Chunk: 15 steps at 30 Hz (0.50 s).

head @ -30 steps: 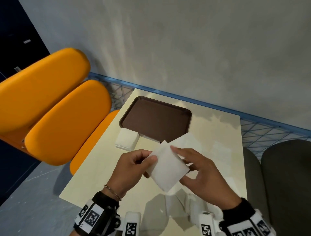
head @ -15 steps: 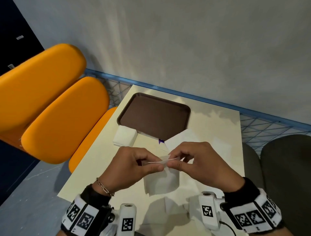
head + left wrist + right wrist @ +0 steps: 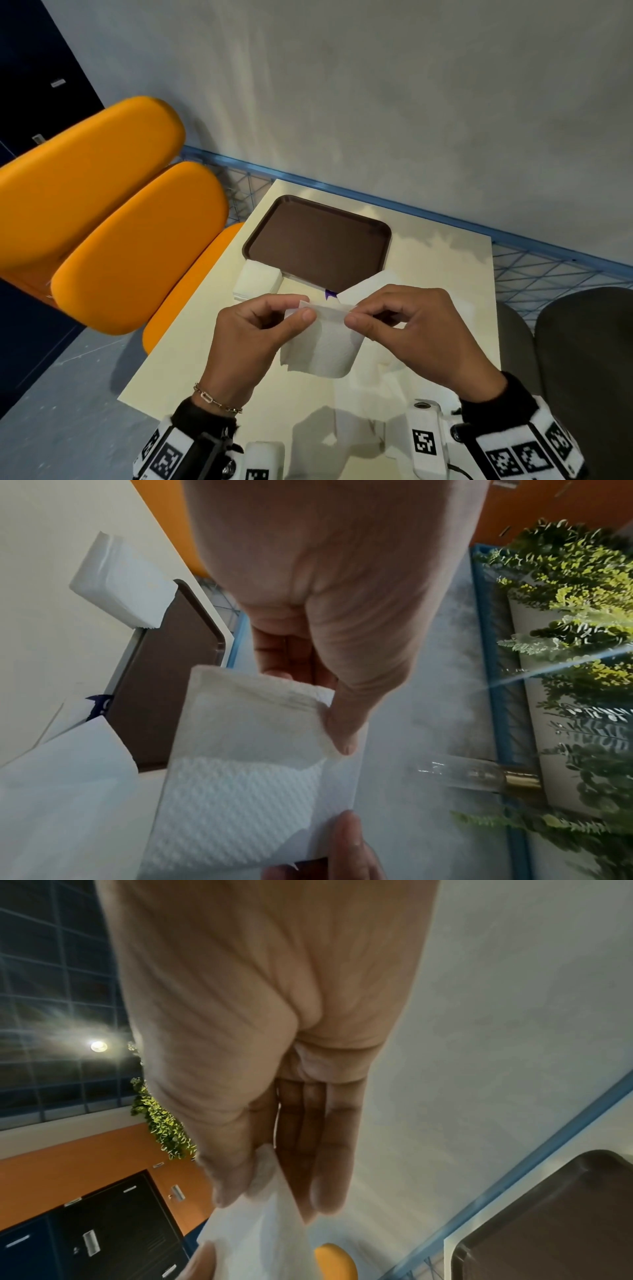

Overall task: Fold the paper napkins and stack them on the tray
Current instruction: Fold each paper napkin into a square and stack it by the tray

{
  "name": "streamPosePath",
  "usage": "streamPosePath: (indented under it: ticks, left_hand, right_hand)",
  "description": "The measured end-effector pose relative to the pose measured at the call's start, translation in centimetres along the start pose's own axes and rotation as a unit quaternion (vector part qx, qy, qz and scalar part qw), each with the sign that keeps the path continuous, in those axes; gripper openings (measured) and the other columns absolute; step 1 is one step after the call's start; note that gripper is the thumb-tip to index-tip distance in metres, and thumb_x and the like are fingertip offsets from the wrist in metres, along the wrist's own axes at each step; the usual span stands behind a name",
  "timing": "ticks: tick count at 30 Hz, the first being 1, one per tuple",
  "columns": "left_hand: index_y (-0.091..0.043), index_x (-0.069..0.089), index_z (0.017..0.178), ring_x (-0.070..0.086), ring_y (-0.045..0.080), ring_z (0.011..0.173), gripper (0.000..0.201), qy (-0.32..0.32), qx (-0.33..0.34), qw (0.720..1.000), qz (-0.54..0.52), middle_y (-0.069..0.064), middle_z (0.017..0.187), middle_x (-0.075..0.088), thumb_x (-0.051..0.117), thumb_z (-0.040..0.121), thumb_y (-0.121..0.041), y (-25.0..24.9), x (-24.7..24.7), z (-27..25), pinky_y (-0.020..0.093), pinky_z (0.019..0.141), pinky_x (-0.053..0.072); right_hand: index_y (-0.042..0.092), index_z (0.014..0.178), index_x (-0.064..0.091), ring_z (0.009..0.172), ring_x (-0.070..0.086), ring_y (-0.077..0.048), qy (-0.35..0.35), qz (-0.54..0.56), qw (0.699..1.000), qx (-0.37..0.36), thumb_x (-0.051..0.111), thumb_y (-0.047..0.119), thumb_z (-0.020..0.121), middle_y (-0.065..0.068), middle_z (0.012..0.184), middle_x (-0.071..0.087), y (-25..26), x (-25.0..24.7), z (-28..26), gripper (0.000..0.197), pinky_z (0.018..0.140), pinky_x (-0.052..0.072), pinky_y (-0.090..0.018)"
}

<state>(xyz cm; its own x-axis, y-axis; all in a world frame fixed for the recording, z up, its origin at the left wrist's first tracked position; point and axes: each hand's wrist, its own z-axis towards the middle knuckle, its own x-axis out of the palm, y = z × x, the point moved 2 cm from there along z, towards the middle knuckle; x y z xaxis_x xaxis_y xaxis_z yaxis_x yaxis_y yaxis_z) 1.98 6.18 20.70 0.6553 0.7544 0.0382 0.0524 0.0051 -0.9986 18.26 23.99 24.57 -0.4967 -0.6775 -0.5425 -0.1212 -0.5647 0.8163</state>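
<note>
Above the desk, mid-air: left hand and right hand each pinch a top corner of one paper napkin, thumb against fingers; sheet hangs doubled below. Judged step: first fold, edges being matched. Next move likely calls for aligning corners, then pressing a crease on the desk. Tray lies beyond the hands, nothing on it. Unfolded napkin stack touches its near-left corner; a loose white sheet overlaps the near rim and may need shifting.
</note>
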Motion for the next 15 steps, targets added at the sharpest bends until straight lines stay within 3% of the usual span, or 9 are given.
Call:
streamPosePath:
  ticks: [4,7,12,15]
  left_hand:
    - [-0.023,0.080,0.113,0.073,0.013,0.101,0.038,0.005,0.010,1.000,0.027,-0.009,0.105,0.080,0.079,0.077,-0.033,-0.3,0.3,-0.6,0.029,0.082,0.063]
    - [-0.031,0.079,0.113,0.072,0.012,0.104,0.038,0.017,0.020,0.999,0.042,-0.016,0.108,0.079,0.075,0.077,-0.042,-0.6,0.7,-1.0,0.028,0.084,0.063]
    - [-0.035,0.079,0.111,0.071,0.011,0.107,0.037,0.011,0.020,0.999,0.036,-0.018,0.112,0.078,0.072,0.077,-0.048,-1.0,1.3,-1.4,0.028,0.087,0.062]
    - [-0.037,0.079,0.108,0.070,0.006,0.106,0.031,0.002,0.016,0.999,0.032,-0.019,0.111,0.078,0.071,0.080,-0.044,-1.0,1.3,-1.5,0.025,0.086,0.061]
  right_hand:
    - [0.032,0.086,0.086,0.083,0.074,-0.013,-0.022,-0.008,1.000,0.006,0.084,0.037,0.086,0.021,0.086,0.077,-0.1,-0.2,-0.2,0.006,0.070,0.056,-0.024]
    - [0.032,0.086,0.086,0.086,0.074,-0.014,-0.027,0.007,1.000,0.012,0.084,0.039,0.083,0.019,0.088,0.077,0.0,0.0,-0.3,0.008,0.070,0.053,-0.017]
    - [0.030,0.085,0.086,0.076,0.071,-0.015,-0.035,0.048,0.998,0.037,0.083,0.038,0.083,0.012,0.091,0.077,-0.1,0.4,-0.4,0.009,0.068,0.056,-0.026]
    - [0.029,0.084,0.085,0.075,0.070,-0.015,-0.037,0.047,0.998,0.038,0.082,0.039,0.084,0.012,0.091,0.077,-0.1,0.5,-0.6,0.011,0.068,0.055,-0.026]
